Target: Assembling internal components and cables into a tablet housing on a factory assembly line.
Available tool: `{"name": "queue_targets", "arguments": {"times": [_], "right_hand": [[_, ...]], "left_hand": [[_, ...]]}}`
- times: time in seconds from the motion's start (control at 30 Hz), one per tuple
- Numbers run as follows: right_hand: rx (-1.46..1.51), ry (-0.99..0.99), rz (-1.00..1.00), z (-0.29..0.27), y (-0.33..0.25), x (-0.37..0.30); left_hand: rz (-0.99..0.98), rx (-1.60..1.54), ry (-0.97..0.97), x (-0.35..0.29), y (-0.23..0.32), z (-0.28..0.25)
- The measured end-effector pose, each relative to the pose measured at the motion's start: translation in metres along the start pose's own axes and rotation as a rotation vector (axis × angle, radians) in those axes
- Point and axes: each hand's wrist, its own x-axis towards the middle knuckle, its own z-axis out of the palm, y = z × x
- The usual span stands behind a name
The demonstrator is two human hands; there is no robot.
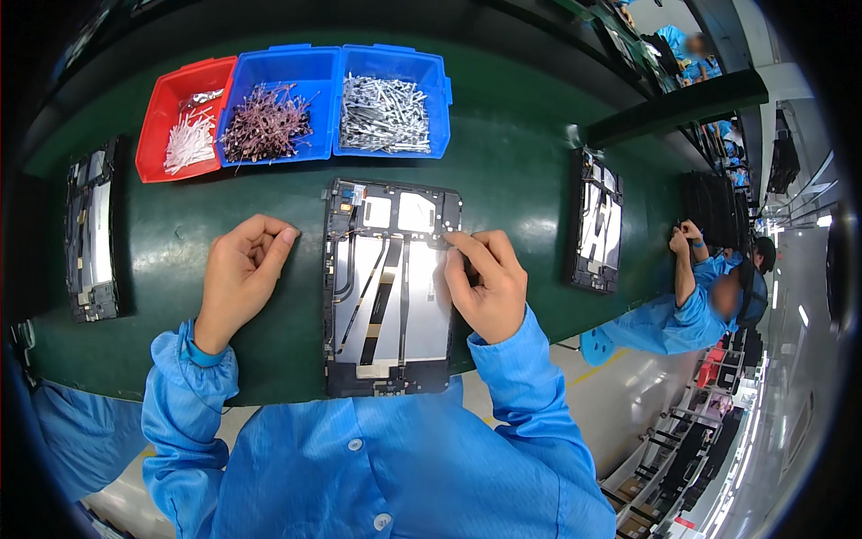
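An opened tablet (435,305) lies in front of me, its inner side up, with silver plates, dark flat cables and a black frame. My right hand (489,283) is at its upper right edge. Thumb and forefinger are closed together there, and whatever they pinch is too small to make out. Left of the tablet, apart from it, my left hand (244,274) hovers over the green table. Its fingers are curled and the thumb presses against the forefinger; anything between them is hidden. A blue band circles the left wrist.
Beyond the tablet stand a red bin (151,144) of white strips, a blue bin (244,70) of thin brownish cables and another blue bin (438,99) of silvery strips. More opened tablets lie left (92,235) and right (596,223). A co-worker (687,310) sits at right.
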Motion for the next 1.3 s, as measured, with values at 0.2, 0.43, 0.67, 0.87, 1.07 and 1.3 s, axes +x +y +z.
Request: {"name": "queue_targets", "arguments": {"times": [0.2, 0.43, 0.67, 0.87, 1.07, 1.3], "right_hand": [[0.089, 0.014, 0.007, 0.000, 0.000, -0.015], [-0.007, -0.049, 0.206, -0.010, -0.032, -0.046], [0.767, 0.005, 0.606, -0.035, -0.030, -0.054], [0.418, 0.114, 0.867, -0.156, 0.106, -0.040], [0.752, 0.261, 0.679, -0.229, 0.236, -0.023], [0.678, 0.212, 0.715, -0.232, 0.288, -0.030]], "left_hand": [[-0.016, 0.021, -0.004, -0.002, 0.003, -0.003], [0.028, 0.081, -0.266, -0.015, 0.037, 0.005], [0.102, -0.085, -0.304, -0.028, 0.033, 0.022], [-0.110, -0.184, -0.350, -0.023, 0.027, 0.020], [-0.022, -0.129, -0.391, -0.023, 0.028, 0.022], [-0.057, -0.161, -0.391, -0.022, 0.026, 0.019]]}}
